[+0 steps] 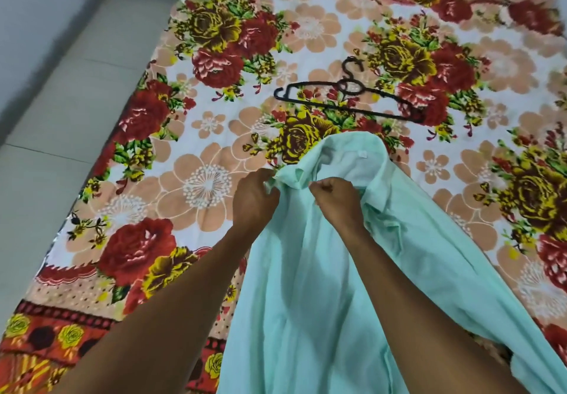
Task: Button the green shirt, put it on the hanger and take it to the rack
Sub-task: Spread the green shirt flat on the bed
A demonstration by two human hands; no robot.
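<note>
A pale green shirt [310, 286] lies lengthwise on the bed, its collar pointing away from me with a small white label inside. My left hand [254, 200] pinches the left front edge just below the collar. My right hand [336, 198] is closed on the right front edge close beside it. The two edges are drawn together between my hands; any button there is hidden by my fingers. A black plastic hanger [346, 99] lies flat on the bed beyond the collar, untouched.
The bed carries a floral blanket [171, 178] in red, yellow and peach. Pale floor tiles [61, 117] run along the bed's left side, and a white wall [36, 10] rises at far left.
</note>
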